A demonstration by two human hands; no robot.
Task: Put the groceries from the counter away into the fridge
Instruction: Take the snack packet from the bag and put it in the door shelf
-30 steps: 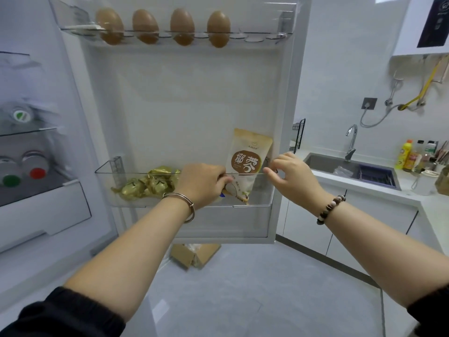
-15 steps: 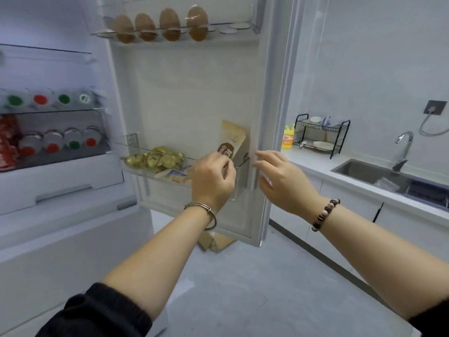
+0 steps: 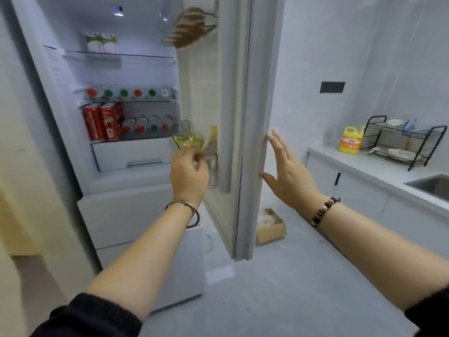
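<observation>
Fridge (image 3: 126,215): 2 cartons (image 3: 102,42) up top; L hand (image 3: 189,173), R hand (image 3: 289,176) flank door (image 3: 257,93).

My feed shows a white fridge (image 3: 136,215) holding red cans (image 3: 102,121), bottles (image 3: 124,93) capped in red and green, and green-and-white cartons (image 3: 102,42). The door carries brown eggs (image 3: 189,30), gold foil sweets (image 3: 188,141) and a tan pouch (image 3: 213,135). I see a pale grey tabletop (image 3: 364,164), a yellow jug (image 3: 349,139) with an orange label, and a black wire rack (image 3: 401,142). One wrist has a silver bangle (image 3: 184,205), the other a brown-and-white bead bracelet (image 3: 324,210). The sleeves (image 3: 92,317) are black, the cardboard box (image 3: 269,227) brown, the floor (image 3: 291,288) grey.
</observation>
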